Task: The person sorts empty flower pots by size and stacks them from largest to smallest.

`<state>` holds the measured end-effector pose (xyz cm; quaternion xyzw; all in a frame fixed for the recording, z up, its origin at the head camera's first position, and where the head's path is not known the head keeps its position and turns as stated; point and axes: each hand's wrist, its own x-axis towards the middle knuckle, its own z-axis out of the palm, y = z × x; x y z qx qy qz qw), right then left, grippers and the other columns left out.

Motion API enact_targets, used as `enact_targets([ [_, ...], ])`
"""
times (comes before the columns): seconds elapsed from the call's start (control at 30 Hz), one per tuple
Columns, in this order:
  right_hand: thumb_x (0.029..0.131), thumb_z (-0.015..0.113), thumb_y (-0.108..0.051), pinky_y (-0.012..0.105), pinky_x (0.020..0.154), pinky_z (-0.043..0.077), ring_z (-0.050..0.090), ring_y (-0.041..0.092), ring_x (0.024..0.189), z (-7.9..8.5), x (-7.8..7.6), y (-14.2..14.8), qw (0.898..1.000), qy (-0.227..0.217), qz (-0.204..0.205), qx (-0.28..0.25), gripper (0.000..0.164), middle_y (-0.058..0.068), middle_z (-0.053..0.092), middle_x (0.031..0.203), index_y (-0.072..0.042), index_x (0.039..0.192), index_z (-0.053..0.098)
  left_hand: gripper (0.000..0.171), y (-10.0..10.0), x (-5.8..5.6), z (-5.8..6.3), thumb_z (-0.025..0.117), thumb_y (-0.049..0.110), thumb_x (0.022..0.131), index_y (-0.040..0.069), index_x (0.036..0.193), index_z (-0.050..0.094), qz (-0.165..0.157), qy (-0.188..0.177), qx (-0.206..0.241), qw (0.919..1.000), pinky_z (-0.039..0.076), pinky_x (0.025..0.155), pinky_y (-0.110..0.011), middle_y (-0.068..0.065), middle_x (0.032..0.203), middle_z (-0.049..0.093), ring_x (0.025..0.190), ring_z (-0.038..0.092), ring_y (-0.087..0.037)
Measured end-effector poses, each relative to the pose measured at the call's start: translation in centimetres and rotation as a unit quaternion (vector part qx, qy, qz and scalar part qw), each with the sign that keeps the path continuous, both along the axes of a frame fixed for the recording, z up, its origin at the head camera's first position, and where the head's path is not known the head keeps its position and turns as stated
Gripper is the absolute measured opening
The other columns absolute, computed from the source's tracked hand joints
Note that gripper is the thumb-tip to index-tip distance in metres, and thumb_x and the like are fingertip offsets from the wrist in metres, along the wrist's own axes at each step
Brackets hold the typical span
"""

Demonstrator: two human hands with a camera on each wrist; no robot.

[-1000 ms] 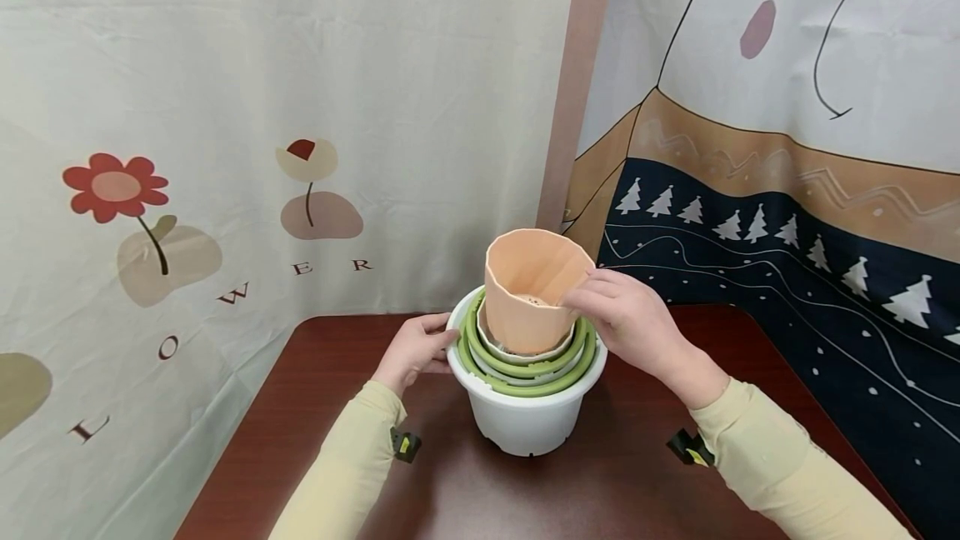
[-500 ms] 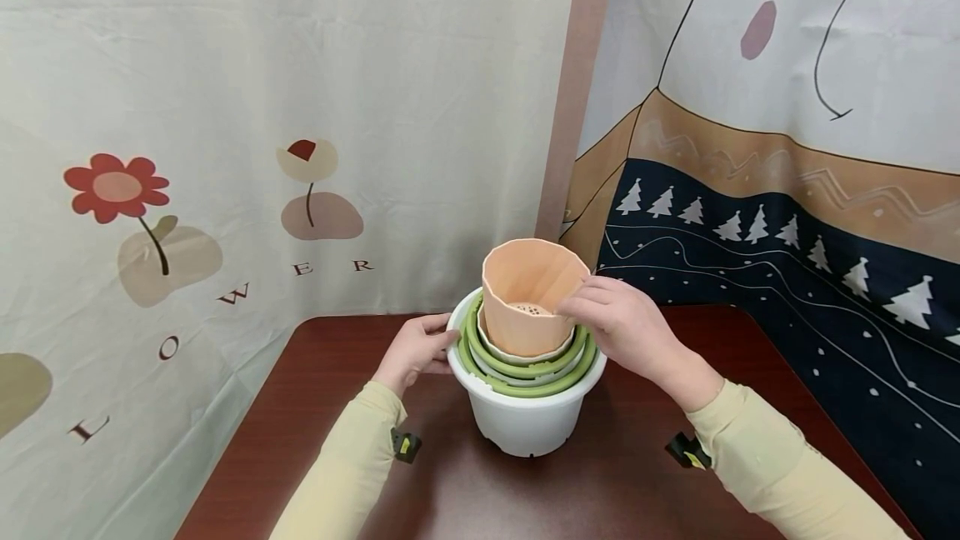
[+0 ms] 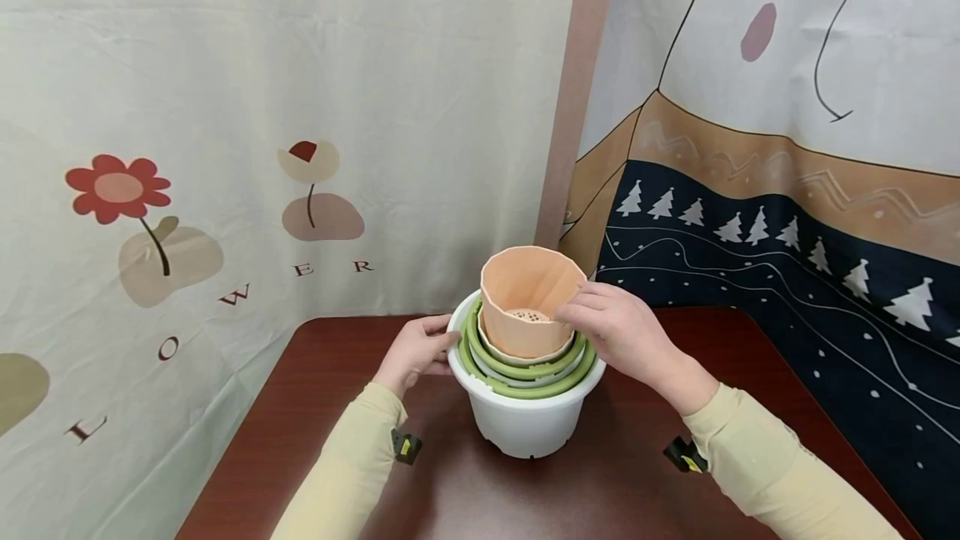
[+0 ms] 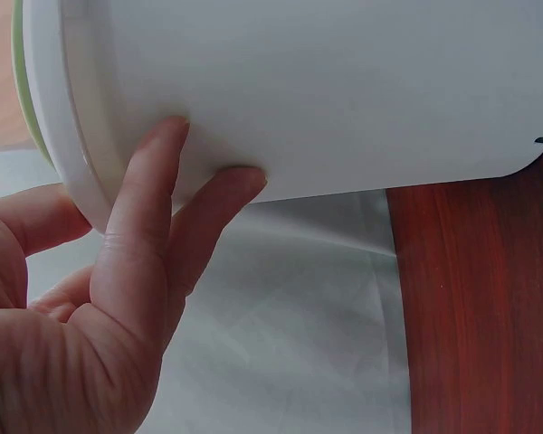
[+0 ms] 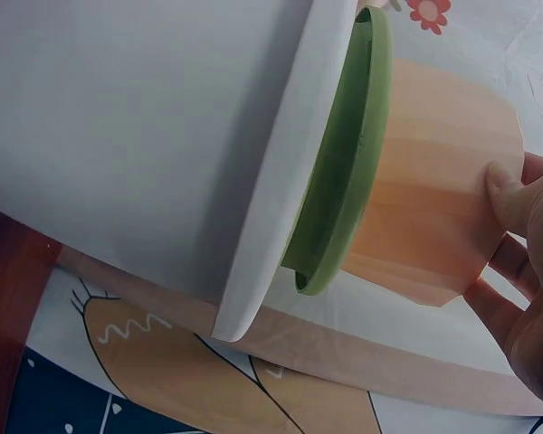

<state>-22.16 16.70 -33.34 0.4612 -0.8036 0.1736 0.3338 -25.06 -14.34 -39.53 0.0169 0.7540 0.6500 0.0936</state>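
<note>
A large white flower pot stands upright on the table, with several smaller pots nested inside it, among them green-rimmed ones. My left hand grips its left side, thumb at the rim and fingers against the outer wall. The peach flower pot, with small holes in its bottom, sits partly inside the stack and rises well above it. My right hand pinches the peach pot's right rim; in the right wrist view the thumb lies on its outer wall. The peach pot's lower end is hidden.
The dark red-brown table extends around the pots. Behind it hangs a pale curtain with flower prints, and a printed cloth with trees at right. Camera bands sit on both wrists.
The peach pot has sunk lower into the nested stack and moved slightly left, with my right hand following it down. My left hand and the large white pot stay in place.
</note>
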Motion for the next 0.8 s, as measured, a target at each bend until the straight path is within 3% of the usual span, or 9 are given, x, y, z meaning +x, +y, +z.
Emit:
enact_targets([
  [0.47,0.083,0.075,0.006,0.041,0.093,0.055,0.063,0.017,0.090,-0.51,-0.16,-0.06,1.000,-0.009,0.000,0.011,0.027,0.001,0.072,0.090,-0.015,0.099,0.075,0.041,0.10,-0.03,-0.18,0.061,0.004,0.096,-0.002,0.137,0.057,0.010,-0.004,0.003,0.9999,0.062,0.064,-0.044,-0.021,0.105,0.070,0.078,0.072,-0.028],
  [0.8,0.075,0.079,0.010,0.036,0.087,0.057,0.063,0.015,0.088,-0.96,-0.20,-0.42,1.000,0.004,-0.002,0.019,0.035,-0.003,0.072,0.090,-0.017,0.097,0.075,0.042,0.07,0.12,0.01,0.061,0.004,0.097,-0.003,0.138,0.055,0.003,-0.006,0.007,1.0000,0.061,0.068,-0.047,-0.022,0.109,0.069,0.079,0.071,-0.027],
])
